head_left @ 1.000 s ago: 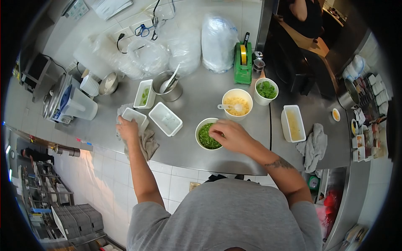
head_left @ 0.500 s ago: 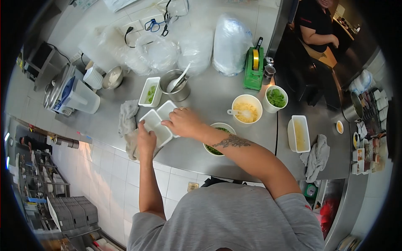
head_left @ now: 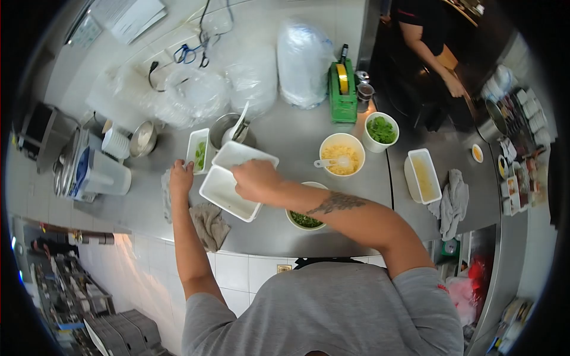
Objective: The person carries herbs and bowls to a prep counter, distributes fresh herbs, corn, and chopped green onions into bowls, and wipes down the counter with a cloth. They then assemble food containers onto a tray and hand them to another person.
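Note:
My left hand (head_left: 181,178) is beside the lower left corner of a small white container (head_left: 190,144) with green pieces inside. Its thumb and fingers are apart, and the thumb is close to the rim. My right hand (head_left: 256,181) grips two white rectangular containers (head_left: 224,191) side by side, the upper one tilted and overlapping the other. The lower one looks empty. Behind them is a metal pot (head_left: 221,126) with white-handled utensils. My right forearm passes over a bowl of chopped greens (head_left: 306,220).
A tub of yellow shreds (head_left: 346,148), a tub of leafy greens (head_left: 380,129) and a green tape dispenser (head_left: 343,101) stand to the right. Grey cloths (head_left: 209,226) lie near the front edge. Plastic bags (head_left: 304,65) line the wall. A co-worker's arm (head_left: 430,53) shows at upper right.
My left hand has let go of the white containers and moved left to the container of green pieces. My right hand has turned the two containers, and the upper one now overlaps the other.

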A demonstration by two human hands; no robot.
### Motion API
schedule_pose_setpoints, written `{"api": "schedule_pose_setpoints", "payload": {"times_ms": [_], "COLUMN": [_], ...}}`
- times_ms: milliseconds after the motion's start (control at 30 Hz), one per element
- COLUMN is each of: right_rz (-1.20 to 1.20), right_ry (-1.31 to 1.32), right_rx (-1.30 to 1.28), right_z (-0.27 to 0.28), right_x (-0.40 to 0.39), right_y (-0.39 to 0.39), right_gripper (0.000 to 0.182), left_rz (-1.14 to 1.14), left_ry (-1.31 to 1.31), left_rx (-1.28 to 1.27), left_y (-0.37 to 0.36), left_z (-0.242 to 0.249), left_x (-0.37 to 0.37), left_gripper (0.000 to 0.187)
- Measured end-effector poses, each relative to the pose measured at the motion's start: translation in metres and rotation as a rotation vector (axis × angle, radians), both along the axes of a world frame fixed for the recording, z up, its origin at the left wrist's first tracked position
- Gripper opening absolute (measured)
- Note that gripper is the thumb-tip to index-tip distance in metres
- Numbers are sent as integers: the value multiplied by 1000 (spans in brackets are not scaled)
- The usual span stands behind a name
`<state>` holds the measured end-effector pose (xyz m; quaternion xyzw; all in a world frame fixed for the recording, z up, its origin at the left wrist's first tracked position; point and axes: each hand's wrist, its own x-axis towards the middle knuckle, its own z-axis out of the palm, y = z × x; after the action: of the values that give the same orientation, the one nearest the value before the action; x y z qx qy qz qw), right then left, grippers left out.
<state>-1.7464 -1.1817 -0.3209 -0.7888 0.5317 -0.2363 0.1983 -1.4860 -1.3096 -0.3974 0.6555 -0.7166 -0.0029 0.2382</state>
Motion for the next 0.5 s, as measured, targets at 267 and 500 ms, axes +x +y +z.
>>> {"api": "schedule_pose_setpoints", "payload": {"times_ms": [267,500], "right_rz": [-369,-696], "right_ry": [20,248], "right_rx": [-223,-257], "right_z": [120,148], "right_x": [-200,-421], "right_y": [7,54], "right_gripper": [34,43], "left_rz": [29,115], "left_ry": [46,42], "left_rx": [282,90], "left_y": [-32,5], "left_z": [-27,-7], "left_x": [14,15], "left_gripper": [24,27]}}
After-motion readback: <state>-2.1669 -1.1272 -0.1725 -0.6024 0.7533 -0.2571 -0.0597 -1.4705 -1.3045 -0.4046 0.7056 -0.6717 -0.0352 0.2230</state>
